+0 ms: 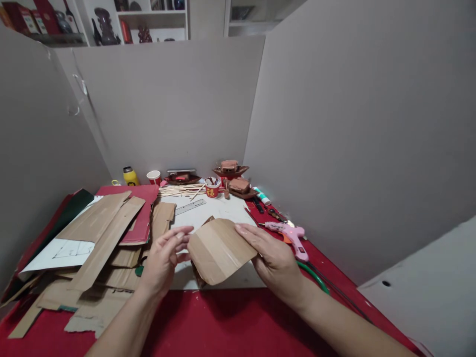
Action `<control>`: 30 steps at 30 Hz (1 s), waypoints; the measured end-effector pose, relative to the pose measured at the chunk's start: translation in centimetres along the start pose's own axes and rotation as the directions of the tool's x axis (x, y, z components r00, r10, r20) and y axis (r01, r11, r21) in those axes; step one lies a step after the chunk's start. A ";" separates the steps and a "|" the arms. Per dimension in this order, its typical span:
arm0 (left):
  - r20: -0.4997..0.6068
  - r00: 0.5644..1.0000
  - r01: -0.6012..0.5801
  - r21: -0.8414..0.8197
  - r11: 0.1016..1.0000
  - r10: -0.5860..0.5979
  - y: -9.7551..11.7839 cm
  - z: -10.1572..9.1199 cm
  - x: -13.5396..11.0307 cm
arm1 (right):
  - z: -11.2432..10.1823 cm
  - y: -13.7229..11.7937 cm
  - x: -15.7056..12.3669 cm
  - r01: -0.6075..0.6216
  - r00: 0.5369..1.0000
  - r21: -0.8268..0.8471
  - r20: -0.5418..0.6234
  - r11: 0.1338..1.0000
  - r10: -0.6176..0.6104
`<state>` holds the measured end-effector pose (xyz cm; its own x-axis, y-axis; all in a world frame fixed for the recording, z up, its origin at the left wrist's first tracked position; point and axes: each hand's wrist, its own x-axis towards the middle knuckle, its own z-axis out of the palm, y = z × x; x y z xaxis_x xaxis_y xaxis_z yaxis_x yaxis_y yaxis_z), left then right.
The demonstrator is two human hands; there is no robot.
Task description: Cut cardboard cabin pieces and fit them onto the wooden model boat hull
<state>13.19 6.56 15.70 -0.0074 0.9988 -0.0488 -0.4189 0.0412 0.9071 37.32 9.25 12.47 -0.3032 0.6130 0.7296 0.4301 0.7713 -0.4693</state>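
At frame centre, the cardboard piece (219,250) looked matt brown; the table cover (223,322) smooth red; the glue gun (288,233) glossy pink plastic.

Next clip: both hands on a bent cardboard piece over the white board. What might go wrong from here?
1. The cardboard piece, pinched at its edges by the left hand and right hand, already curves and might crease.
2. The glue gun lies just beyond the right hand; if hot, it might burn a knuckle.
3. Its cord runs beside the right wrist and might snag.
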 end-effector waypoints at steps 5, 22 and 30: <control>0.216 0.963 0.149 0.059 0.987 -0.158 -0.6 0.4 -0.4 | -0.1 0.2 0.5 0.227 0.970 -0.325 -0.007 0.918 -0.243; 0.340 0.929 0.126 0.085 0.988 -0.148 -0.2 1.1 0.7 | 2.0 -3.2 1.9 -0.264 0.963 0.201 0.115 0.943 0.245; 0.166 0.986 -0.053 0.231 0.972 0.015 3.2 2.4 1.0 | 1.5 -2.1 2.6 -0.669 0.735 0.458 0.287 0.586 0.615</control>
<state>14.00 7.76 19.53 0.1370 0.9900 0.0344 -0.1970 -0.0068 0.9804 34.39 9.49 14.58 -0.2022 0.9737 0.1052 0.0655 0.1206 -0.9905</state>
